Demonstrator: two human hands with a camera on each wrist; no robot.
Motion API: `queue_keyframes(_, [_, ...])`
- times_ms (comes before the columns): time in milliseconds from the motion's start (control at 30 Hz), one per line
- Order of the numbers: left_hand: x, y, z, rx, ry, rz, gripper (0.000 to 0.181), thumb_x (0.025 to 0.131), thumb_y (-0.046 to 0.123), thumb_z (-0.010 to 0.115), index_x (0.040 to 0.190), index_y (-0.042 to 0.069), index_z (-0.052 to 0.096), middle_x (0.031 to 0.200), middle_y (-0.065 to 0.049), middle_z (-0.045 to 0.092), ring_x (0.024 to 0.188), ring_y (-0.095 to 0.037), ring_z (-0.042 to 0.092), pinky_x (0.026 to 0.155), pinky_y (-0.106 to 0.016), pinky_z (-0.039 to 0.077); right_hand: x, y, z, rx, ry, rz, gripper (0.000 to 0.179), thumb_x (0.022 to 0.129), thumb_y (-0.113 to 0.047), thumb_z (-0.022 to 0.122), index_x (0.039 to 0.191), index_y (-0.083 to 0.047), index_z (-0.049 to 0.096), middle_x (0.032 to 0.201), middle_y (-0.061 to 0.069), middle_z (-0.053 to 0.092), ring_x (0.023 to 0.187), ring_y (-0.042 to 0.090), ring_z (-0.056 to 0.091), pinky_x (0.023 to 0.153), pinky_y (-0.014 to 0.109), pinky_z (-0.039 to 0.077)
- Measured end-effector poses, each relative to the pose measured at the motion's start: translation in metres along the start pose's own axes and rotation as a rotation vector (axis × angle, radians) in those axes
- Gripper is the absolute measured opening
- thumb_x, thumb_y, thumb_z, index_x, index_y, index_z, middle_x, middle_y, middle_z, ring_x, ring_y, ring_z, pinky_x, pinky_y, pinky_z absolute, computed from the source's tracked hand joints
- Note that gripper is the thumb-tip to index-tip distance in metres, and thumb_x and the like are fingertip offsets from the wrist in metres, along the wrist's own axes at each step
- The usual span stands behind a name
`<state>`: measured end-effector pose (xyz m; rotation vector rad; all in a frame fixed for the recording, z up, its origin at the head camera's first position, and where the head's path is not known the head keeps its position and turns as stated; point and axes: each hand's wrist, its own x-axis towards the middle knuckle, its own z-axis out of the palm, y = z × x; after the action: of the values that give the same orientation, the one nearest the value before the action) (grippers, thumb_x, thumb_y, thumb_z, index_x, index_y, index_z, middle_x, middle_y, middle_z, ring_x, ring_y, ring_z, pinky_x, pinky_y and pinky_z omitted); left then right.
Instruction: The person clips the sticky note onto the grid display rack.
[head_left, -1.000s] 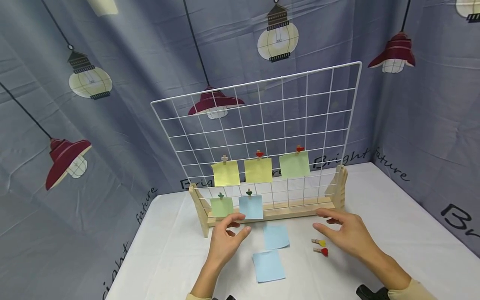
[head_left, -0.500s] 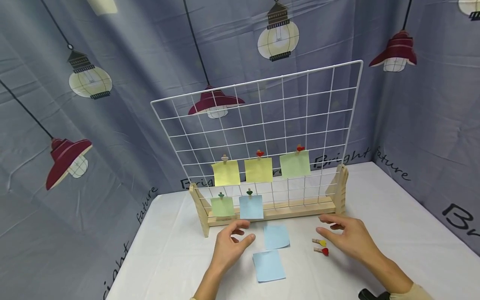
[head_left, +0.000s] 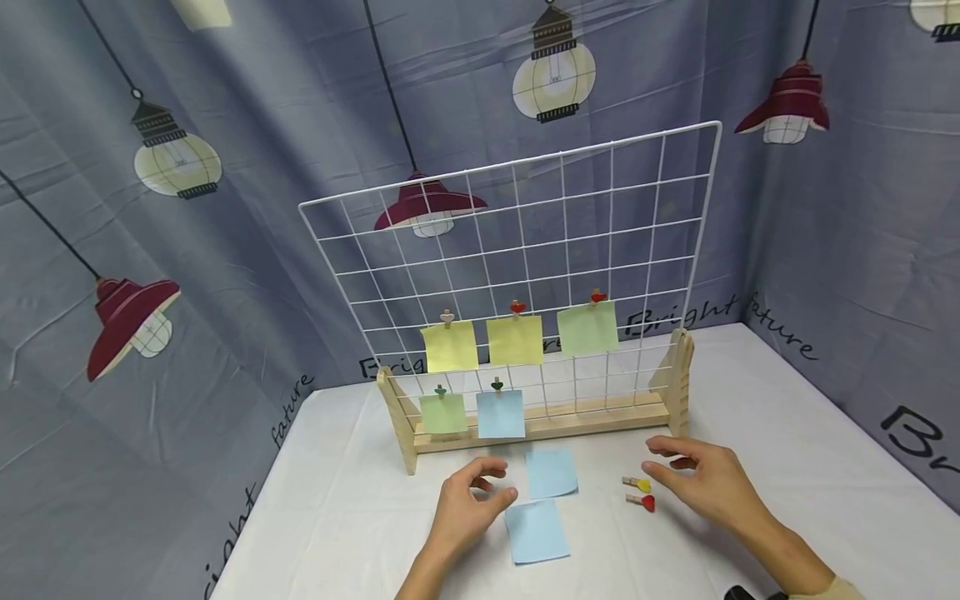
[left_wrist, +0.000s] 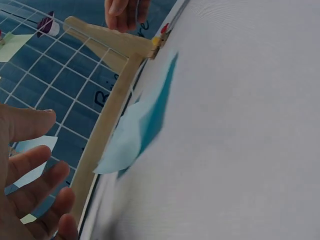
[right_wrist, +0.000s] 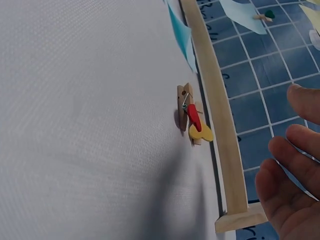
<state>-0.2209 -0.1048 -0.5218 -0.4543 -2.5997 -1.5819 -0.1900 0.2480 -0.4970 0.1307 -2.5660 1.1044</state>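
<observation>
Two blue sticky notes lie on the white table, a near one (head_left: 537,533) and a far one (head_left: 552,473). My left hand (head_left: 468,506) hovers just left of them, fingers loosely bent and holding nothing. To the right of the notes lie two small wooden clothespins, one with a yellow heart (head_left: 637,483) and one with a red heart (head_left: 641,502). My right hand (head_left: 705,479) hangs beside them, thumb and fingers apart, also without anything in it. In the right wrist view the red-heart clothespin (right_wrist: 192,112) overlaps the yellow one.
Behind the notes stands a white wire grid (head_left: 517,225) in a wooden base (head_left: 555,421). Clothespins hold yellow notes (head_left: 515,340), green notes (head_left: 588,329) and a blue note (head_left: 501,414) on it. A patterned curtain (head_left: 247,250) hangs behind and at both sides.
My left hand has drawn back from the grid and moved right, toward the blue notes. My right hand has shifted slightly back and right. Notes and clothespins have stayed put.
</observation>
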Motion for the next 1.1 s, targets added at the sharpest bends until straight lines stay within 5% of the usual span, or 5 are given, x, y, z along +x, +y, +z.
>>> queue_keyframes(300, [-0.006, -0.008, 0.008, 0.126, -0.031, -0.042, 0.036, 0.081, 0.030, 0.086, 0.113, 0.020, 0.074, 0.100, 0.002, 0.076, 0.074, -0.007, 0.054, 0.069, -0.022, 0.042, 0.000, 0.004, -0.002, 0.015, 0.019, 0.007, 0.030, 0.085, -0.026, 0.086, 0.110, -0.010, 0.079, 0.108, 0.007, 0.079, 0.088, 0.030, 0.075, 0.073, 0.028, 0.057])
queue_keyframes(633, [-0.009, -0.006, 0.014, 0.341, -0.068, -0.003, 0.022, 0.075, 0.024, 0.090, 0.094, 0.022, 0.078, 0.077, 0.016, 0.066, 0.059, 0.000, 0.042, 0.059, -0.022, 0.036, 0.001, 0.006, -0.003, 0.012, 0.024, 0.007, 0.032, 0.085, -0.026, 0.086, 0.110, -0.008, 0.079, 0.108, 0.007, 0.079, 0.088, 0.030, 0.075, 0.074, 0.030, 0.058])
queue_keyframes(1100, [-0.010, -0.006, 0.014, 0.298, -0.082, -0.006, 0.011, 0.078, 0.018, 0.089, 0.080, 0.020, 0.078, 0.064, 0.018, 0.059, 0.055, 0.001, 0.045, 0.056, -0.020, 0.038, 0.000, 0.005, 0.000, 0.016, 0.008, 0.033, 0.034, 0.085, -0.028, 0.086, 0.112, -0.009, 0.078, 0.107, 0.006, 0.079, 0.088, 0.027, 0.075, 0.073, 0.025, 0.055])
